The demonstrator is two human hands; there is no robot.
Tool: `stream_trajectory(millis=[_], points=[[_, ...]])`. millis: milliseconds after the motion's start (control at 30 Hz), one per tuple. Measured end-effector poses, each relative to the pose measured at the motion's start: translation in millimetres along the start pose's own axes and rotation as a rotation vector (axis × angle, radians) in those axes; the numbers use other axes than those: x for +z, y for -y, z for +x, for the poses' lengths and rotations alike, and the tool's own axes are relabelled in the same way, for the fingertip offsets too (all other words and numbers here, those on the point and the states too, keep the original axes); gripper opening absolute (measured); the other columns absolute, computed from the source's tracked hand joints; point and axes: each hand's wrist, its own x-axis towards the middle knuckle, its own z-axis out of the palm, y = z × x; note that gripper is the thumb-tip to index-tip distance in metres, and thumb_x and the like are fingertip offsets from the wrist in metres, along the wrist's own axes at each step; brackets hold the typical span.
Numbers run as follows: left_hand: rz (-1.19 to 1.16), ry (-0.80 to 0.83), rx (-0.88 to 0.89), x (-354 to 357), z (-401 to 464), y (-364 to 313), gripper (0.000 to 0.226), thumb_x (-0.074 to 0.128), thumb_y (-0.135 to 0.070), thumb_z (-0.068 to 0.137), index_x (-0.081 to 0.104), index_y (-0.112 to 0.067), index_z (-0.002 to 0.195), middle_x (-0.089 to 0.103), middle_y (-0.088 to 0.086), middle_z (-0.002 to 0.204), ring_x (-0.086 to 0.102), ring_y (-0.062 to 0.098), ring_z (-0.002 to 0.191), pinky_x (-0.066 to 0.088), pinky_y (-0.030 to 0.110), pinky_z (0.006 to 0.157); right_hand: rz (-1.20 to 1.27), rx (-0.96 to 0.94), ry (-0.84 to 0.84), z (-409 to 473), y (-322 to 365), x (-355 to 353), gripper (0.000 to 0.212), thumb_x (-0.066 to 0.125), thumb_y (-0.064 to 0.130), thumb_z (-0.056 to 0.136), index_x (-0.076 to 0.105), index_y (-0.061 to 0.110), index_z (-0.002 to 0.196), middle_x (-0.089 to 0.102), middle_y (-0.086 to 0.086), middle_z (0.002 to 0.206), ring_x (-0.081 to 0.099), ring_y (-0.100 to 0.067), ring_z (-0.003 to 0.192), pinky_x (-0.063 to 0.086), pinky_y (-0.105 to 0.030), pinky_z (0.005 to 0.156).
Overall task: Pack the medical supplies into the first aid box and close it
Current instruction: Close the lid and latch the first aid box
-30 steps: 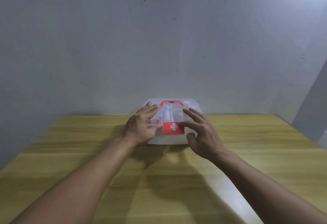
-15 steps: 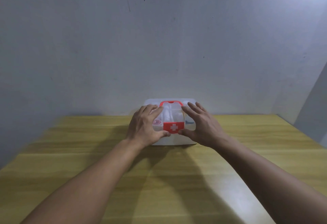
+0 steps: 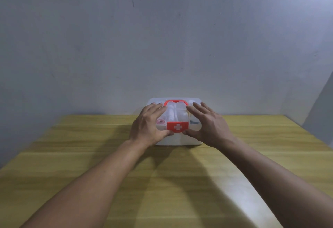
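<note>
A white first aid box point(image 3: 177, 141) with a clear lid stands at the table's far edge against the wall. Its lid is down, with a red handle point(image 3: 175, 102) on top and a red latch point(image 3: 177, 127) bearing a white cross at the front. My left hand point(image 3: 148, 126) lies flat on the left half of the lid, thumb at the latch's lower left corner. My right hand point(image 3: 209, 126) rests on the right half, thumb at the latch's lower right corner. Blurred supplies show through the lid, including something pink point(image 3: 161, 122) at the left.
The wooden table point(image 3: 171, 182) stretches from the box toward me, with its right edge point(image 3: 306, 134) near a corner of the room. A grey wall point(image 3: 162, 47) rises directly behind the box.
Both hands have moved up onto the lid and closed in on the latch. The right hand, which hovered in front of the box, now presses on the lid's right half.
</note>
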Motion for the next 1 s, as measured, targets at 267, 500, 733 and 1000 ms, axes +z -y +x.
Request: stream_trajectory(millis=[267, 500, 733, 1000], points=[[0.091, 0.096, 0.043, -4.9, 1.5, 5.5, 0.094, 0.079, -0.045, 0.068, 0.034, -0.018, 0.146, 0.036, -0.003, 0.153, 0.022, 0.013, 0.146, 0.023, 0.027, 0.115, -0.002, -0.045, 0.043, -5.6, -3.0, 5.3, 0.089, 0.064, 0.047, 0.085, 0.012, 0.021, 0.153, 0.015, -0.001, 0.161, 0.004, -0.022, 0.149, 0.02, -0.034, 0.117], [0.059, 0.191, 0.017, -11.8, 22.6, 15.5, 0.088, 0.082, -0.026, 0.069, 0.037, -0.02, 0.145, 0.032, -0.005, 0.155, 0.02, 0.007, 0.146, 0.025, 0.024, 0.114, -0.012, -0.037, 0.106, 9.6, -6.5, 2.8, 0.086, 0.066, 0.032, 0.088, 0.011, 0.018, 0.152, 0.013, -0.001, 0.161, 0.003, -0.022, 0.149, 0.021, -0.035, 0.117], [0.017, 0.182, -0.038, -2.5, 39.4, 17.5, 0.087, 0.082, -0.02, 0.069, 0.038, -0.021, 0.144, 0.034, -0.005, 0.154, 0.019, 0.007, 0.146, 0.024, 0.024, 0.113, -0.002, 0.011, 0.153, 31.2, -10.2, 6.1, 0.081, 0.063, 0.019, 0.091, 0.011, 0.018, 0.152, 0.011, 0.0, 0.162, 0.001, -0.022, 0.149, 0.021, -0.037, 0.117], [0.02, 0.19, -0.045, 7.8, 53.1, 24.9, 0.088, 0.081, -0.018, 0.071, 0.035, -0.022, 0.145, 0.033, -0.004, 0.155, 0.017, 0.008, 0.147, 0.025, 0.026, 0.112, 0.044, 0.061, 0.141, 47.4, -14.8, 14.1, 0.079, 0.063, 0.015, 0.091, 0.013, 0.022, 0.152, 0.012, 0.002, 0.161, 0.0, -0.02, 0.149, 0.021, -0.039, 0.117]])
